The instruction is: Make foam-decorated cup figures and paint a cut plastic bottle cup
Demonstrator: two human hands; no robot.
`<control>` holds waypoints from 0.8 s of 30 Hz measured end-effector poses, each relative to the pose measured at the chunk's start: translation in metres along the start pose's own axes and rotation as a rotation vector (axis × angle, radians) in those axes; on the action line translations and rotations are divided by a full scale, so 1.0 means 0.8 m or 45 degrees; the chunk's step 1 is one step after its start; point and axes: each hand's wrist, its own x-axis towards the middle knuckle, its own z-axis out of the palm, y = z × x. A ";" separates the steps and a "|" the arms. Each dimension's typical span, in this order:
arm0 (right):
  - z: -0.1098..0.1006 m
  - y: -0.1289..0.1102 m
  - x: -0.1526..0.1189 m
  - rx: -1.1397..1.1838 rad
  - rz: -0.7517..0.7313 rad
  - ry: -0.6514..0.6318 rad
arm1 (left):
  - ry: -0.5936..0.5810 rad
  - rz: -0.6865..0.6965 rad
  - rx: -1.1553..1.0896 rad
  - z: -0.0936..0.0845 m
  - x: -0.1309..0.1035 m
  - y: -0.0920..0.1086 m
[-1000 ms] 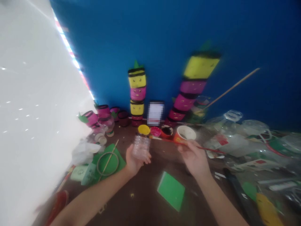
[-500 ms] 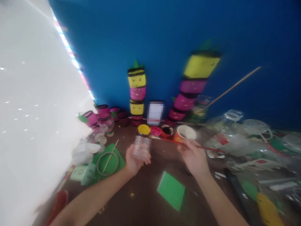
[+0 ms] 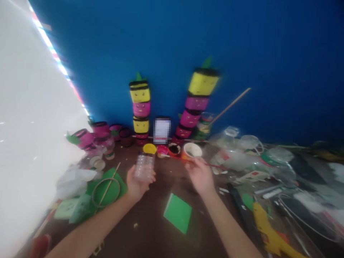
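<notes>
My left hand (image 3: 137, 183) is closed around a clear ribbed plastic bottle piece (image 3: 144, 167) with a dark band at its top rim. In my right hand (image 3: 200, 176) a long red paintbrush (image 3: 178, 158) is pinched, lying nearly level with its bristle end pointing left. The bristles are over or beside the pink paint cup (image 3: 162, 150); I cannot tell whether they touch it. A yellow paint cup (image 3: 149, 148) sits to the left and a cup of dark paint (image 3: 174, 149) to the right. Behind my right fingers stands a white-and-orange cup (image 3: 192, 149).
Painted stacks (image 3: 141, 107) with faces lean on the blue wall (image 3: 166, 46). Clear plastic bottles (image 3: 232, 143) crowd the right, near a yellow glue gun (image 3: 268, 229). A green square (image 3: 178, 213) lies in front. On the left is a ring (image 3: 106, 192) on green sheet.
The whole view has swung to the right, so things sit further left, and more of the right side shows. The brush end has shifted slightly away from the bottle piece, toward the pink paint.
</notes>
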 end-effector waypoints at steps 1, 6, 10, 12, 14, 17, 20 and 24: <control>0.001 -0.001 -0.001 0.013 -0.011 0.004 | 0.013 0.012 -0.027 0.000 0.000 0.000; 0.009 -0.004 -0.006 0.053 -0.062 -0.021 | 0.027 -0.067 -0.058 0.004 -0.003 0.001; 0.013 -0.003 -0.011 0.062 -0.072 -0.068 | 0.036 -0.114 -0.024 0.005 -0.005 0.004; 0.016 -0.001 -0.014 0.060 -0.070 -0.088 | 0.027 -0.119 -0.004 0.003 -0.004 0.002; 0.018 -0.001 -0.018 0.055 -0.069 -0.099 | 0.031 -0.107 0.041 -0.001 -0.002 -0.001; 0.020 -0.002 -0.022 0.045 -0.067 -0.100 | 0.034 -0.084 0.136 -0.008 0.000 -0.008; 0.018 -0.005 -0.021 0.035 -0.056 -0.096 | -0.017 -0.057 0.177 -0.011 0.002 -0.013; 0.013 -0.012 -0.017 0.044 -0.008 -0.113 | -0.078 -0.051 0.186 -0.010 0.005 -0.013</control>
